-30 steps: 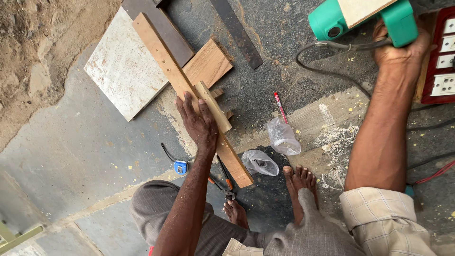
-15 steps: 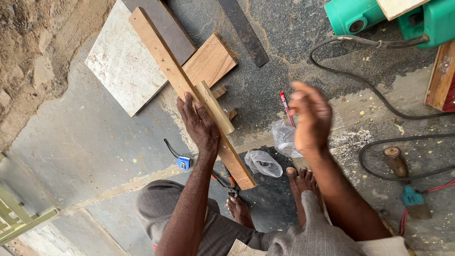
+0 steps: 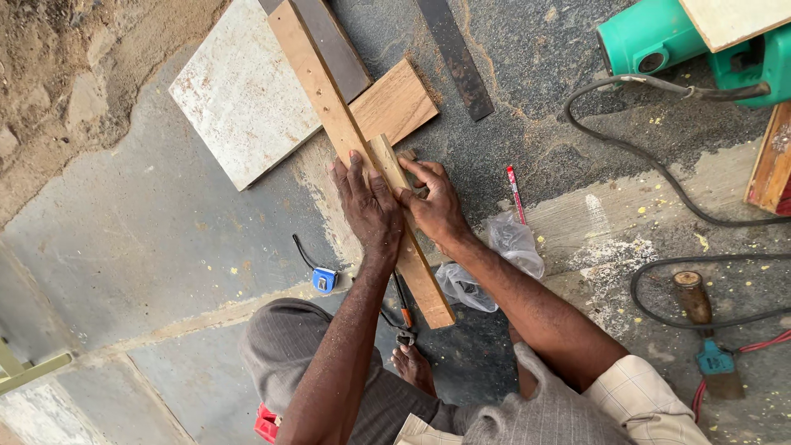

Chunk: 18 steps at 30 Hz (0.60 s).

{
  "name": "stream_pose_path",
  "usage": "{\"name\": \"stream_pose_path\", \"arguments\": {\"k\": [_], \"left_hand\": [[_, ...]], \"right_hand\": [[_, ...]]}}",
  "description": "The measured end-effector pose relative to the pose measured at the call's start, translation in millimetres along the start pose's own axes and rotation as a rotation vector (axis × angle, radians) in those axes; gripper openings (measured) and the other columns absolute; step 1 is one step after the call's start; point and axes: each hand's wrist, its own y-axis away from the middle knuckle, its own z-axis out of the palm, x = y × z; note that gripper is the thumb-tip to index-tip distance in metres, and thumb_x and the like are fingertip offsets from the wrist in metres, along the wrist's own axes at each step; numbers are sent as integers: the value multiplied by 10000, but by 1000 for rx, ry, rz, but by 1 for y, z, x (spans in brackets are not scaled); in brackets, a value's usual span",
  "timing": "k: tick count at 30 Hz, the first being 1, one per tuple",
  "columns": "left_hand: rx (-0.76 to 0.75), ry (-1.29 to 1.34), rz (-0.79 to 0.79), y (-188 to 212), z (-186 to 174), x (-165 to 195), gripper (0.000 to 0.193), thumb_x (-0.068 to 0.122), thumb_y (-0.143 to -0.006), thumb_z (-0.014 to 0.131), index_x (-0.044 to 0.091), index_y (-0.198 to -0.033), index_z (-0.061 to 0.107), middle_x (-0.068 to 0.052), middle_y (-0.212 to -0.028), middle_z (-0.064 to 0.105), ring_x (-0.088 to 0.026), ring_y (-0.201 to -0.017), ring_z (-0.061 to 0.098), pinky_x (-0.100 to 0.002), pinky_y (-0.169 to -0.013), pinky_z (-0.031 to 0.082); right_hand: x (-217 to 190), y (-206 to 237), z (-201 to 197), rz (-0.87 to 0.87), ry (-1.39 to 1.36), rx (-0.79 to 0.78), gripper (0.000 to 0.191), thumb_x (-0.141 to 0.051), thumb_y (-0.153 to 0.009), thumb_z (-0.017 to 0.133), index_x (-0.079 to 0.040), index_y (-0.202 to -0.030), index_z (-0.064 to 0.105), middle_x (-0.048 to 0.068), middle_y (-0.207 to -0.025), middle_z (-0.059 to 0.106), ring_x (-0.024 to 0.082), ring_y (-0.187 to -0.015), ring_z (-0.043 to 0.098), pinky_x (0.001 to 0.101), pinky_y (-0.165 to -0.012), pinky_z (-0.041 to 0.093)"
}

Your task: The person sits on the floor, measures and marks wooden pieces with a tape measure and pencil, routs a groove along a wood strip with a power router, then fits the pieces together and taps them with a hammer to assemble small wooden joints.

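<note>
Change from half a second before: the right hand [image 3: 432, 206], which had been raised in the air with fingers loose above the plastic bag, had come down onto the wood and met the left hand. One second before, it had been stretched far right toward the green machine. The left hand [image 3: 371, 206] had kept its place on the long wooden batten [image 3: 346, 136]. The view had also shifted slightly right.

Left to right, as observed from beside the work:

- Pale square tile [image 3: 239, 95] lay flat on the grey floor, its right edge tucked under the batten.
- Small blue tape measure [image 3: 324, 279], rounded case with a dark cord loop, lay near the person's knee, apart from the wood.
- Long wooden batten ran diagonally from top centre down to the person's feet. Left hand lay palm-down on it, fingers spread flat and pressing.
- Short wooden strip [image 3: 389, 169] lay along the batten's right side, over a square board [image 3: 395, 103]. Right hand's fingertips were pressed against this strip; thumb and fingers appeared to pinch its edge, though what lay under them could not be seen.
- Red pencil [image 3: 514, 194] lay just right of the hands.
- Clear crumpled plastic bag [image 3: 503, 255] lay beneath the right forearm; contents could not be told.
- Green power tool [image 3: 684, 41] sat at top right, black cable [image 3: 659, 177] trailing from it.
- Wooden-handled tool with blue head [image 3: 704, 330] lay far right.
</note>
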Motion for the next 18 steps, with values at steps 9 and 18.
{"name": "stream_pose_path", "arguments": {"k": [9, 18], "left_hand": [[16, 92, 37, -1, -2, 0, 692, 144, -905, 703, 33, -1533, 432, -342, -1606, 347, -527, -1535, 307, -566, -1231, 331], [63, 66, 36, -6, 3, 0, 673, 173, -854, 708, 18, -1475, 498, -304, -1581, 402, -517, -1506, 357, -565, -1177, 381]], "right_hand": [[-18, 6, -1, -67, -89, 3, 452, -17, -933, 659, -57, -1383, 641, 29, -1216, 589, 123, -1023, 572, 260, -872, 556], [-13, 0, 1, -93, -93, 28, 438, -31, -954, 663, -29, -1390, 624, 32, -1208, 673, 94, -948, 626, 235, -825, 556]]}}
